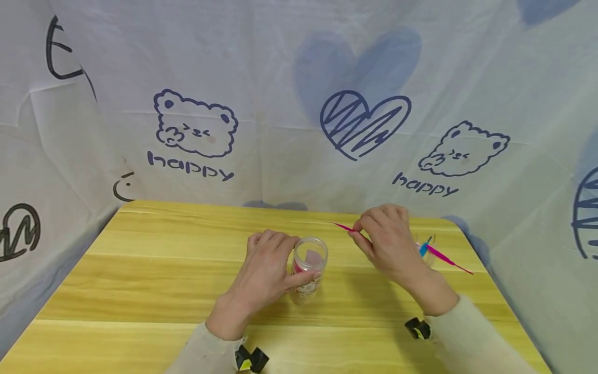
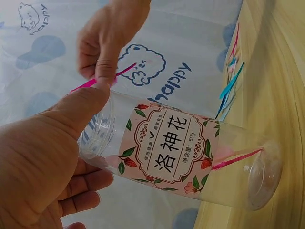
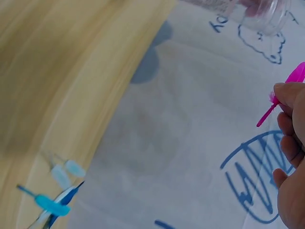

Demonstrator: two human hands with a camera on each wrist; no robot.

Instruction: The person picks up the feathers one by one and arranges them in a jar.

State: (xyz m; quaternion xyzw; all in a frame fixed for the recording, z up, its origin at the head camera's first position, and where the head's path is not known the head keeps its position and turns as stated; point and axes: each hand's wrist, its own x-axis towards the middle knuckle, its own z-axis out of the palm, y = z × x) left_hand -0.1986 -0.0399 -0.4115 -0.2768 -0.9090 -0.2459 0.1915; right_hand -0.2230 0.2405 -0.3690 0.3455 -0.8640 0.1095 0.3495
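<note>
My left hand (image 1: 266, 267) grips a clear plastic jar (image 2: 233, 148) with a pink floral label (image 2: 174, 148), its thumb in front and its fingers round the far side. The jar stands upright on the table, its mouth uncovered. Through its wall shows a magenta feather (image 2: 238, 159), quill near the bottom. To the right of the jar and above table height, my right hand (image 1: 390, 244) pinches another magenta feather (image 3: 298, 74) between thumb and forefinger. In the head view that feather's thin tip points left, toward the jar's side.
Several loose feathers lie on the table at the right, partly behind my right wrist: a blue one (image 1: 424, 248), a magenta one (image 1: 441, 254) and pale ones (image 3: 60, 176). A printed cloth (image 1: 280, 114) hangs along the back edge of the wooden table (image 1: 154, 275).
</note>
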